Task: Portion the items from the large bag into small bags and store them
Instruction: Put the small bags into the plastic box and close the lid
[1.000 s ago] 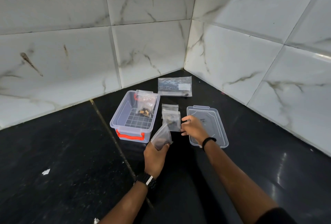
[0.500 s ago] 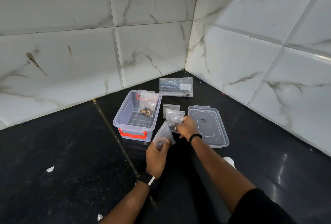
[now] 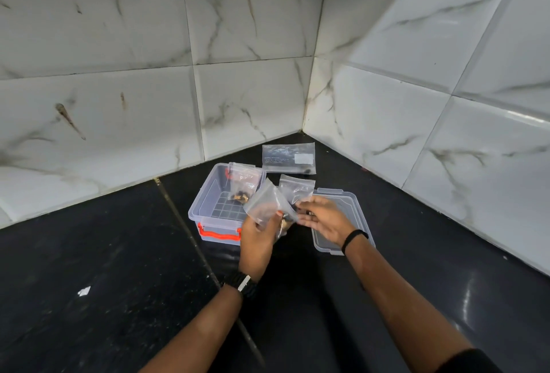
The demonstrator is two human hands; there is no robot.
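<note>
My left hand (image 3: pixel 256 240) holds an open small clear bag (image 3: pixel 265 204) up in front of the storage box. My right hand (image 3: pixel 325 220) pinches a second small bag (image 3: pixel 297 189) by its lower end, right beside the first. Small dark and brownish items (image 3: pixel 285 224) show between the two hands. The large clear bag (image 3: pixel 288 158) with a white label lies flat near the wall corner. A clear storage box (image 3: pixel 205 208) with a red handle holds one filled small bag (image 3: pixel 242 183) leaning on its far wall.
The box's clear lid (image 3: pixel 357 217) lies flat on the black floor under my right wrist. White marble-tiled walls (image 3: pixel 253 98) meet in a corner just behind the large bag. A white scrap (image 3: pixel 84 291) lies on the floor at left.
My right hand picked a small bag up off the floor beside the lid and brought it against the bag in my left hand. My left hand rose slightly.
</note>
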